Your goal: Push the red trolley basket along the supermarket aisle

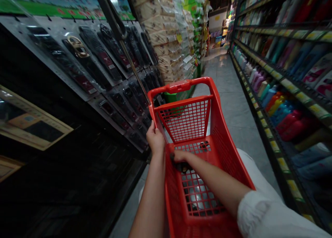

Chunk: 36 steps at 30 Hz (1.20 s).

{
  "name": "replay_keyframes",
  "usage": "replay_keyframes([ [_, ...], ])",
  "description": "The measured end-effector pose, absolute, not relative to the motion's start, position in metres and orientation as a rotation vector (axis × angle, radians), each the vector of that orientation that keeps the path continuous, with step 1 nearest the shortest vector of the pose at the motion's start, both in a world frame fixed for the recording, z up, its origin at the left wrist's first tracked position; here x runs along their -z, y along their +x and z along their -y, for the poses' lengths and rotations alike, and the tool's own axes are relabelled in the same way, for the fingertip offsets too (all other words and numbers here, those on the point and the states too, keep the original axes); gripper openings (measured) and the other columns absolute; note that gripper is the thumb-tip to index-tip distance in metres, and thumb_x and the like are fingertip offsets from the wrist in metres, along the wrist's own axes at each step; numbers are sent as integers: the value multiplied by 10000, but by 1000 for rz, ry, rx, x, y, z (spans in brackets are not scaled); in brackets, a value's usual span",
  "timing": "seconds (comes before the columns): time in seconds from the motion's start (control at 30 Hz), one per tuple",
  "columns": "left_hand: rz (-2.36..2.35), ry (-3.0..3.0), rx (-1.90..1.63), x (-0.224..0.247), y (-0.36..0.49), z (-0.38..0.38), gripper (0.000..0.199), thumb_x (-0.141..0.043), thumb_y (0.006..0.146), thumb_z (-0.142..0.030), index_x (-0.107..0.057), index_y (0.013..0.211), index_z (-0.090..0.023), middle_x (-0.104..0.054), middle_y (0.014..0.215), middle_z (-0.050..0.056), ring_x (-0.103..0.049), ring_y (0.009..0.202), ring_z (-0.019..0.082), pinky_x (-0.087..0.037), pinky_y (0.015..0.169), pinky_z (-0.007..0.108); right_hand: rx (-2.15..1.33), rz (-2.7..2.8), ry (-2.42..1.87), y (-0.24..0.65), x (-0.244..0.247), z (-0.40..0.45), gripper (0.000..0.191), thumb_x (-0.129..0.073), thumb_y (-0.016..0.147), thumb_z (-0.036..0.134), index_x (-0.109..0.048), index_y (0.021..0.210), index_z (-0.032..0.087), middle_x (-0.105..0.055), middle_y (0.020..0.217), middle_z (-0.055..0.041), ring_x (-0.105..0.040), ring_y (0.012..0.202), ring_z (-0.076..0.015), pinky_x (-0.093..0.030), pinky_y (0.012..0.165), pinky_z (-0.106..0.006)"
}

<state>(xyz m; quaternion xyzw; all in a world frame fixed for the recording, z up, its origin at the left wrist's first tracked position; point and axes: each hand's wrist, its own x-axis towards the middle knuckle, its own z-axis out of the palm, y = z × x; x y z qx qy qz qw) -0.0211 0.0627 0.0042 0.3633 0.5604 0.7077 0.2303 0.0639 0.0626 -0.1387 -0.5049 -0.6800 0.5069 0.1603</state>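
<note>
The left hand grips the left rim of the red cart, just below the corner where a metal pole slants up past the hanging belts. The right hand reaches down inside the cart, its fingers closed around a dark item that lies low against the left wall, though the item is too shadowed to name. The cart stands on the gray tiled floor between the belts on the left, with stacked packages beyond them, and shelves of colorful bottles on the right.
</note>
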Motion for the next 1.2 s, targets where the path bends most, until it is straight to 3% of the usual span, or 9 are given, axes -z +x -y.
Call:
replay_keyframes([
  [0.07, -1615, 1038, -1924, -6, -20, -61, 473, -554, 768, 71, -735, 1137, -164, -712, 1244, 70, -596, 1260, 190, -350, 1161, 337, -1432, 1943, -1486, 72, 133, -61, 207, -639, 568, 14, -755, 685, 138, -694, 590, -61, -697, 652, -245, -561, 692, -332],
  [0.13, -1701, 1073, -1898, -7, -20, -60, 503, -558, 754, 84, -729, 1154, -170, -696, 1275, 76, -588, 1271, 193, -347, 1161, 322, -1349, 1881, -1544, 82, 125, -64, 310, -597, 671, 69, -782, 910, 144, -746, 768, -76, -717, 774, -236, -561, 755, -319],
  [0.23, -1795, 1138, -1867, -7, -19, -60, 551, -548, 739, 110, -707, 1199, -149, -632, 1367, 103, -535, 1333, 196, -329, 1167, 301, -975, 1766, -1587, 98, 109, -77, 568, -470, 801, 101, -620, 1342, 187, -709, 1149, -113, -652, 1088, -238, -503, 960, -356],
  [0.3, -1830, 1155, -1836, -7, -19, -59, 563, -543, 746, 108, -690, 1229, -140, -615, 1384, 115, -532, 1336, 196, -333, 1163, 298, -587, 1742, -1493, 108, 93, -90, 639, -431, 820, 101, -522, 1443, 203, -642, 1274, -127, -571, 1204, -246, -439, 1056, -396],
  [0.4, -1833, 1136, -1797, -7, -19, -58, 549, -545, 773, 83, -676, 1252, -151, -647, 1340, 116, -569, 1297, 201, -358, 1147, 314, -135, 1723, -1313, 116, 62, -109, 632, -418, 819, 95, -553, 1422, 226, -567, 1367, -121, -474, 1291, -258, -383, 1104, -425],
  [0.5, -1774, 1101, -1844, -5, -19, -57, 532, -561, 766, 78, -701, 1213, -174, -689, 1281, 93, -580, 1283, 202, -366, 1140, 313, 60, 1661, -1366, 117, 32, -125, 647, -423, 835, 101, -518, 1449, 282, -459, 1489, -91, -373, 1361, -282, -356, 1094, -465],
  [0.67, -1677, 1047, -1909, 0, -21, -59, 512, -582, 741, 92, -740, 1135, -194, -700, 1265, 79, -589, 1273, 203, -377, 1135, 302, 54, 1712, -1559, 95, 1, -142, 650, -455, 833, 86, -522, 1430, 334, -438, 1536, -52, -308, 1377, -288, -352, 1027, -513],
  [0.9, -1734, 1061, -1884, -2, -21, -60, 519, -577, 754, 91, -726, 1170, -181, -690, 1283, 89, -598, 1263, 211, -364, 1150, 327, 77, 2153, -1319, 63, -27, -138, 467, -397, 943, 167, -603, 1337, 310, -491, 1503, -39, -344, 1350, -266, -409, 964, -475],
  [1.2, -1774, 1108, -1842, -6, -19, -61, 569, -571, 750, 92, -698, 1231, -184, -680, 1301, 72, -606, 1247, 186, -376, 1129, 286, 155, 1838, -1647, 147, -14, -139, 584, -417, 910, 105, -496, 1442, 336, -462, 1526, -54, -340, 1378, -269, -486, 924, -452],
])
